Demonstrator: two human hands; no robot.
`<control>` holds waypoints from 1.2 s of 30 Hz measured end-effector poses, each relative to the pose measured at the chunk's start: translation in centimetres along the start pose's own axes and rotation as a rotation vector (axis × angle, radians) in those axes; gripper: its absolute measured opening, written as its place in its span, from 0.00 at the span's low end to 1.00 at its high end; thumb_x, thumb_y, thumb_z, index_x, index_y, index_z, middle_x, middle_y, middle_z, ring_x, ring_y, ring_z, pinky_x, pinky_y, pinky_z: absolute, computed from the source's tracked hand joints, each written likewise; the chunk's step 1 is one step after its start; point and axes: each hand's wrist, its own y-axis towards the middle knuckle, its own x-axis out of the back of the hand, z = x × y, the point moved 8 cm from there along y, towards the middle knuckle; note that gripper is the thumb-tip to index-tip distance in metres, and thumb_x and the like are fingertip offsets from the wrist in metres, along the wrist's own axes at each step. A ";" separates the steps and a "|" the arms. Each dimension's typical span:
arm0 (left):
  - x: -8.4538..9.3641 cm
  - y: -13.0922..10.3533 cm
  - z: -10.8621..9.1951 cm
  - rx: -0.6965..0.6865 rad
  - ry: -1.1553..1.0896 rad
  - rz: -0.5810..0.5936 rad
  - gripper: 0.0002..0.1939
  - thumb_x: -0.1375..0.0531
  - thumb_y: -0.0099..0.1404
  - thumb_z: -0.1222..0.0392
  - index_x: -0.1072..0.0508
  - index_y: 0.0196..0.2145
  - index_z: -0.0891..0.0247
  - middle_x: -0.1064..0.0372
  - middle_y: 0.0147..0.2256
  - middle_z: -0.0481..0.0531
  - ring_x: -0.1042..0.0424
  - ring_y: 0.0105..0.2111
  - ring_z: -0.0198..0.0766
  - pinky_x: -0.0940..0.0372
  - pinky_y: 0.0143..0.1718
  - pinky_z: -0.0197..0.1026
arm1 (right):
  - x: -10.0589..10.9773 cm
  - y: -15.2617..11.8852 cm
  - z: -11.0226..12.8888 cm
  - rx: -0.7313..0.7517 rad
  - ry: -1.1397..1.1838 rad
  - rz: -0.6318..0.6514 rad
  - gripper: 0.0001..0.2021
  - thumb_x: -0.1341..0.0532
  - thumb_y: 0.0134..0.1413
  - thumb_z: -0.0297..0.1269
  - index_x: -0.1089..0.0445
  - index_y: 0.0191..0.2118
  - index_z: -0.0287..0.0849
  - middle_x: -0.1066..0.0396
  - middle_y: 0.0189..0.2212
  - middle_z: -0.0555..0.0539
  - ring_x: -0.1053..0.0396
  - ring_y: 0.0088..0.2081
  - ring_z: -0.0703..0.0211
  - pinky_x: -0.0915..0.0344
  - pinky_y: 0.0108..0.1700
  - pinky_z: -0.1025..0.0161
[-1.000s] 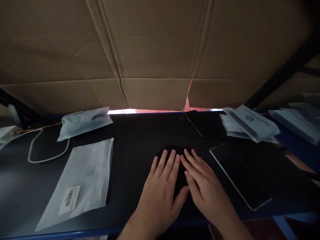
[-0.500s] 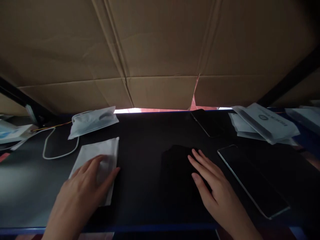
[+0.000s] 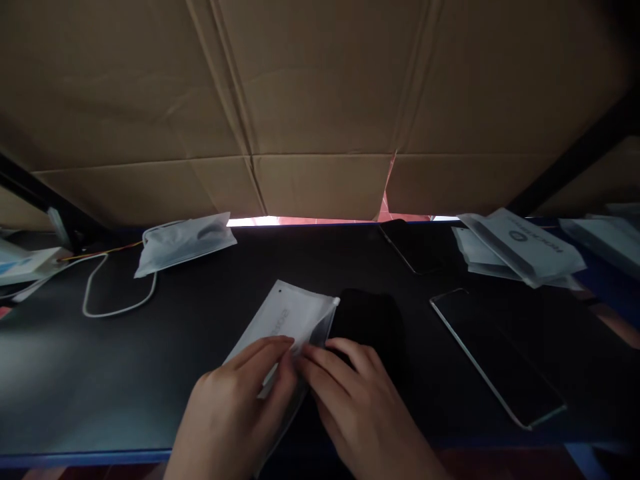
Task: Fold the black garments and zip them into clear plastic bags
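To the left of the large phone (image 3: 497, 360), the white bag (image 3: 283, 310) lay on the desk (image 3: 120, 380), partly under the left hand (image 3: 237, 393), which pinched its phone-side edge; the right hand (image 3: 355, 393) touched this edge also, whether gripping I could not tell.

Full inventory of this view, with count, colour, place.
zip pouch: 1, white, under both hands
black item: 1, black, right of zip pouch
small phone: 1, black, far side
large phone: 1, black, near right
left pouch: 1, white, far left
pouch pile: 2+, white, far right
edge pouches: 2+, whitish, right edge
cable: 1, white, left
wires: red-yellow, count unclear, left
box: 1, white, left edge
table: 1, black, blue edge
cardboard: brown, behind table
left hand: 1, bare, on zip pouch
right hand: 1, bare, on zip pouch
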 end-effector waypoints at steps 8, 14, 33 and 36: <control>4.2 -0.2 -0.4 0.130 0.166 -0.288 0.13 0.45 0.81 0.51 0.21 0.42 0.51 0.16 0.44 0.42 0.17 0.39 0.41 0.29 0.35 0.42 | -1.3 -0.6 0.1 -0.043 -0.002 -0.001 0.16 0.35 0.70 0.24 0.23 0.57 0.48 0.17 0.52 0.50 0.25 0.50 0.47 0.23 0.51 0.46; 1.5 0.3 -0.7 -0.057 0.168 -0.110 0.09 0.43 0.79 0.52 0.23 0.44 0.53 0.17 0.44 0.46 0.19 0.36 0.43 0.30 0.37 0.45 | -0.7 -0.6 -0.1 -0.031 -0.023 -0.075 0.14 0.35 0.70 0.25 0.21 0.55 0.48 0.16 0.46 0.51 0.24 0.48 0.49 0.25 0.51 0.49; 2.3 1.0 -1.5 -0.017 0.144 -0.205 0.05 0.42 0.75 0.63 0.31 0.39 0.55 0.30 0.37 0.44 0.28 0.35 0.37 0.38 0.36 0.41 | -0.4 -0.6 0.0 -0.028 0.006 -0.103 0.09 0.36 0.72 0.26 0.21 0.48 0.48 0.15 0.46 0.53 0.24 0.45 0.51 0.26 0.49 0.50; 1.5 0.9 -1.2 -0.042 0.097 -0.145 0.05 0.43 0.76 0.63 0.30 0.41 0.54 0.30 0.39 0.44 0.27 0.36 0.35 0.36 0.37 0.39 | 1.7 -1.3 0.6 0.090 0.049 -0.104 0.16 0.40 0.72 0.23 0.22 0.56 0.48 0.19 0.60 0.54 0.24 0.53 0.53 0.24 0.53 0.53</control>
